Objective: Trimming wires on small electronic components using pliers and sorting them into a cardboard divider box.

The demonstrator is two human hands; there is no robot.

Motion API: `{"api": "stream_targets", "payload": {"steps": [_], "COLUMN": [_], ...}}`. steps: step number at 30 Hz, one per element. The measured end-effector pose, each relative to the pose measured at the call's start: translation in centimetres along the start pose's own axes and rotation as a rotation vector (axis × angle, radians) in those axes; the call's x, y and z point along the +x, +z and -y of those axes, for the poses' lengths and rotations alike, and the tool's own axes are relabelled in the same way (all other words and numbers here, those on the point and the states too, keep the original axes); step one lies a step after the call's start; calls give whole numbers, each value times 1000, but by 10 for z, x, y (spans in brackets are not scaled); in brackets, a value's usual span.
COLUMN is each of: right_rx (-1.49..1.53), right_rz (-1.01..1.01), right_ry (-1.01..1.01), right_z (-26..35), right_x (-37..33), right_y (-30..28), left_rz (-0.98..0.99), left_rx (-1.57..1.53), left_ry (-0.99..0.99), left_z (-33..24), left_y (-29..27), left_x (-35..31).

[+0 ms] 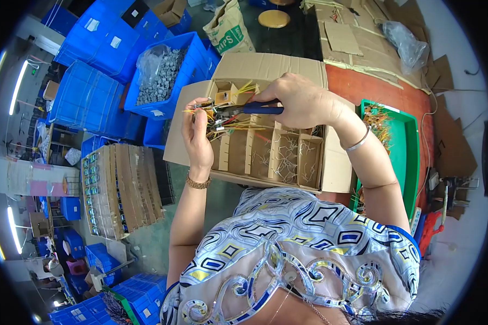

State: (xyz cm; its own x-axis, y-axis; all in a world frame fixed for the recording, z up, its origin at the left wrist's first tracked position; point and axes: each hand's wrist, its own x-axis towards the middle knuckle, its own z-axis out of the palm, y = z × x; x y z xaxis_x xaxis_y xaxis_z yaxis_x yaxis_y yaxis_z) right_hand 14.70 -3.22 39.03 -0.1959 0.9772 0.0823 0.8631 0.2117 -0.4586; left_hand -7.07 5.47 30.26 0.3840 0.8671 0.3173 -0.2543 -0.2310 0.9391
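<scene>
My left hand (198, 142) is closed at the fingertips on a small wired electronic part (206, 104), with thin yellow and red wires sticking out. My right hand (303, 102) grips blue-handled pliers (263, 108), their jaws pointing left towards that part. Whether the jaws touch it cannot be made out. Both hands are over an open cardboard box (274, 64) with cardboard dividers. Pale wire clippings (290, 156) lie in its near right compartments. Yellow-wired pieces (238, 125) lie in its upper left part, partly hidden by the hands and pliers.
A green tray (412, 157) with more wired pieces stands on the red surface at right. Far left, a blue crate (192, 65) holds many small grey parts beside stacked blue bins (81, 100). Cardboard stacked with parts (122, 189) stands by my left arm. A printed sack (228, 30) is behind.
</scene>
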Motion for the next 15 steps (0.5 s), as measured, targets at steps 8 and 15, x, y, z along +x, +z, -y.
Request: {"api": "stream_targets", "payload": {"steps": [8,15], "right_rx": [1293,743], "right_rz": [-145,-253], "right_ry": [80,-126], "right_z": [-23,-9], "right_x": [-15,16], "right_y": [12,42], "left_rz": [140,343], "left_rx": [213,281], "left_ry": [203,386], "left_z": [3,4], "left_y": [0,7], "left_x": [-7,-2]}}
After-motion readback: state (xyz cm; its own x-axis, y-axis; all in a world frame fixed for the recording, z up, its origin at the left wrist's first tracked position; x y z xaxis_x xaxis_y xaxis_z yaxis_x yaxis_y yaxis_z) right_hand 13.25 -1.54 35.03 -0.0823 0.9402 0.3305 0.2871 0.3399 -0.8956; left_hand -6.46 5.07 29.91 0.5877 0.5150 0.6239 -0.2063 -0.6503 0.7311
